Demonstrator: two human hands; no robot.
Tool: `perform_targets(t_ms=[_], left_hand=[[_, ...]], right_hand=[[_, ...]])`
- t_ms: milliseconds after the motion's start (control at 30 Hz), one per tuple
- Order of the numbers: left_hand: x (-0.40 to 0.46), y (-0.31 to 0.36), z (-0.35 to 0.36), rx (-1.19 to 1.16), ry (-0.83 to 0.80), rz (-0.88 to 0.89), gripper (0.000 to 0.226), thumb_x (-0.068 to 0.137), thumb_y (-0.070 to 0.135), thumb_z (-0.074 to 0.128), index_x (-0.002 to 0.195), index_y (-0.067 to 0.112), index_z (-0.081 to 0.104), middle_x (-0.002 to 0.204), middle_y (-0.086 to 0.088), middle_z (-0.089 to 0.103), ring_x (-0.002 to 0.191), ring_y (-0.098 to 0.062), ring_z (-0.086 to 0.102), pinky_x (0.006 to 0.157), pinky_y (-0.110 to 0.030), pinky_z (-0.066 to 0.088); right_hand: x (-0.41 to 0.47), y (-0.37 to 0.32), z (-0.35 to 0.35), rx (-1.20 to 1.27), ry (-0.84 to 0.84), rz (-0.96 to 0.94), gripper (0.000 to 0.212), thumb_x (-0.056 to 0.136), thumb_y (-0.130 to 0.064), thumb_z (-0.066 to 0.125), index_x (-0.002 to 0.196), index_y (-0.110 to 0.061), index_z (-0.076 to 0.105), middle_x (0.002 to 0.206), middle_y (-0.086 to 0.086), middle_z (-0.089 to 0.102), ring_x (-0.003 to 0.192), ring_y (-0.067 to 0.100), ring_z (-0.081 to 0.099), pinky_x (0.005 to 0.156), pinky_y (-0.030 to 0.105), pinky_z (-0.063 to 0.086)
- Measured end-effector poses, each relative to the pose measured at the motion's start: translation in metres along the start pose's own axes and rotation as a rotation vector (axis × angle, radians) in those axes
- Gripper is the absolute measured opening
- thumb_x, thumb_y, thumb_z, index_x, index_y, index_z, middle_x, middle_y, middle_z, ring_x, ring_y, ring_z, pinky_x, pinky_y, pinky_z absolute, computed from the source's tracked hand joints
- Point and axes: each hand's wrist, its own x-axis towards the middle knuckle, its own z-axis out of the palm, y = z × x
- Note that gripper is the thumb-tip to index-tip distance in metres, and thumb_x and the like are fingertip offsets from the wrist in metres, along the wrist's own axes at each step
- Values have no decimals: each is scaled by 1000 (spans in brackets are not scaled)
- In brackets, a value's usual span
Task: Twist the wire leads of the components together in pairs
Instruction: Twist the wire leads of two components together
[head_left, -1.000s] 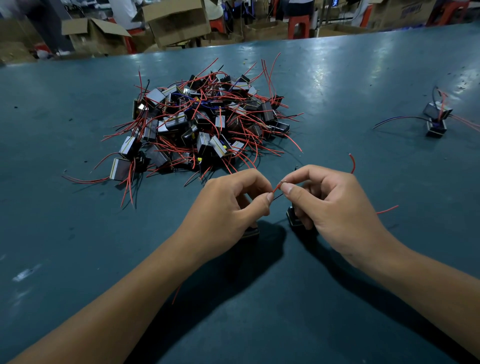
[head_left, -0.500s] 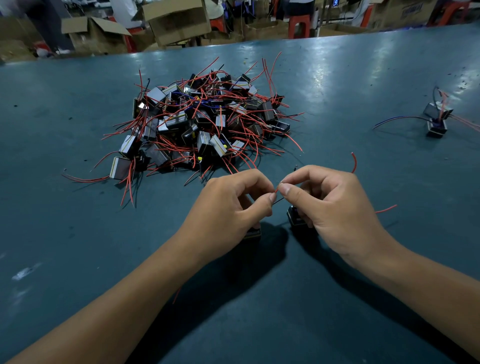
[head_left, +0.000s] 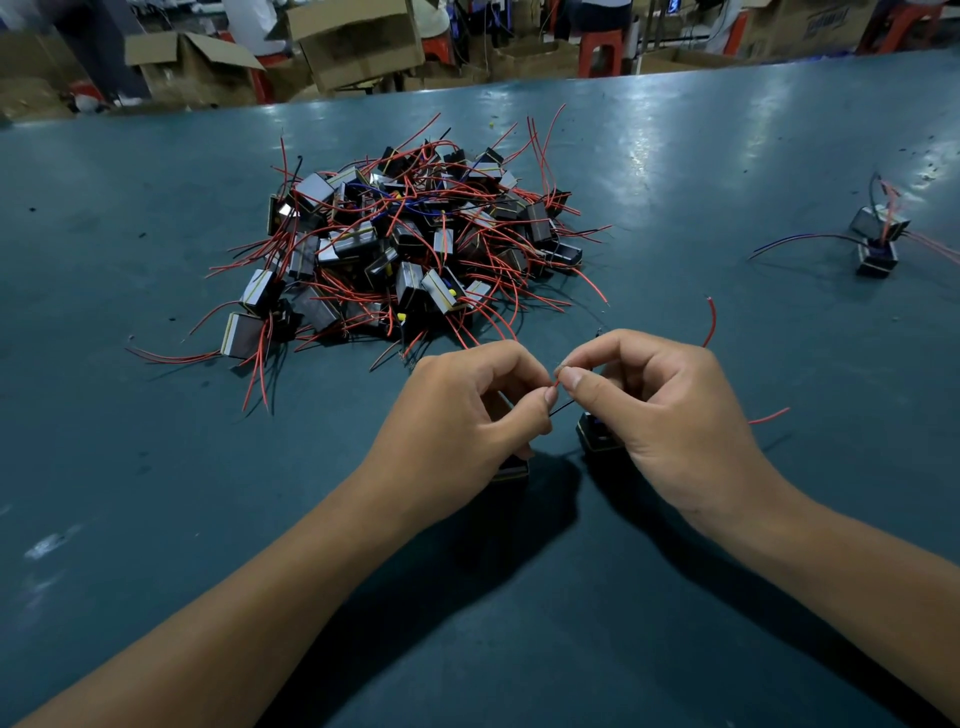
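My left hand and my right hand meet near the middle of the green table. Between thumb and forefinger each hand pinches the thin red wire leads where they come together. A small black component sits under my right hand, and another component peeks out below my left hand. Loose red leads stick out to the right of my right hand. Beyond the hands lies a big pile of black components with red wires.
A joined pair of components with blue and red wires sits at the far right of the table. Cardboard boxes and red stools stand past the table's far edge.
Both hands have stayed in place, with the fingertips shifting slightly around the pinched leads. The pile and the pair at the right have not moved.
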Motion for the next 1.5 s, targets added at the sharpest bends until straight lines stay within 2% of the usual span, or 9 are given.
perform_targets(t_ms=[133, 333, 500, 600, 733, 933, 1067, 1300, 1500], left_hand=[[0, -1, -1, -4, 7, -4, 9, 95, 17, 67, 86, 19, 67, 74, 6, 72, 59, -12, 70, 55, -26, 55], [-1, 0, -3, -5, 15, 2, 9, 94, 18, 66, 85, 19, 66, 74, 6, 72, 59, -12, 71, 57, -29, 57], [-1, 1, -3, -3, 9, 2, 9, 94, 18, 66, 86, 19, 67, 74, 6, 72, 60, -11, 70, 57, -31, 57], [-1, 1, -4, -10, 15, -9, 9, 94, 17, 66, 86, 18, 66, 75, 6, 72, 60, -12, 71, 57, -35, 58], [-1, 0, -4, -11, 24, -19, 10, 94, 16, 66, 85, 20, 65, 74, 5, 72, 59, -12, 70, 57, -36, 57], [-1, 1, -2, 14, 30, -6, 10, 95, 20, 66, 84, 20, 65, 73, 6, 71, 58, -11, 70, 54, -24, 53], [-1, 2, -1, 31, 24, 3, 10, 96, 21, 66, 85, 20, 66, 73, 6, 71, 58, -10, 70, 53, -21, 51], [0, 1, -1, 27, 43, 11, 10, 95, 20, 65, 85, 20, 66, 73, 6, 71, 57, -11, 70, 52, -33, 55], [0, 0, -1, 35, 37, 5, 11, 95, 21, 66, 85, 21, 67, 73, 7, 72, 57, -10, 70, 53, -27, 55]], right_hand=[[-1, 0, -1, 24, -25, 22, 4, 90, -15, 71, 87, -17, 71, 58, 5, 48, 51, 13, 36, 46, 25, 28], [-1, -1, -1, 18, -22, 10, 12, 93, -12, 66, 82, -17, 67, 54, -3, 52, 47, 10, 42, 45, 23, 35], [-2, -3, 0, 66, -34, 29, 7, 92, -15, 68, 86, -18, 69, 57, 0, 59, 48, 12, 47, 45, 23, 40], [-1, -4, -1, 154, -45, 83, 4, 89, -19, 69, 89, -18, 64, 67, 5, 68, 52, 16, 56, 52, 28, 50], [-1, -3, -3, 141, -59, 90, 14, 96, -15, 61, 84, -23, 62, 71, 7, 70, 57, 17, 63, 58, 31, 57], [-2, -4, -1, 85, -16, 77, 14, 96, -10, 61, 86, -18, 66, 59, 6, 64, 44, 18, 52, 45, 26, 46], [-2, -5, 1, 55, 9, 70, 13, 94, -10, 63, 85, -17, 69, 54, 2, 60, 41, 14, 47, 40, 23, 40], [-2, -5, 1, 30, -6, 52, 15, 93, -11, 65, 83, -19, 71, 52, -2, 57, 45, 10, 47, 43, 24, 38], [-2, -5, 1, 66, 2, 49, 14, 93, -10, 65, 84, -18, 71, 52, -2, 56, 45, 10, 46, 42, 23, 37]])
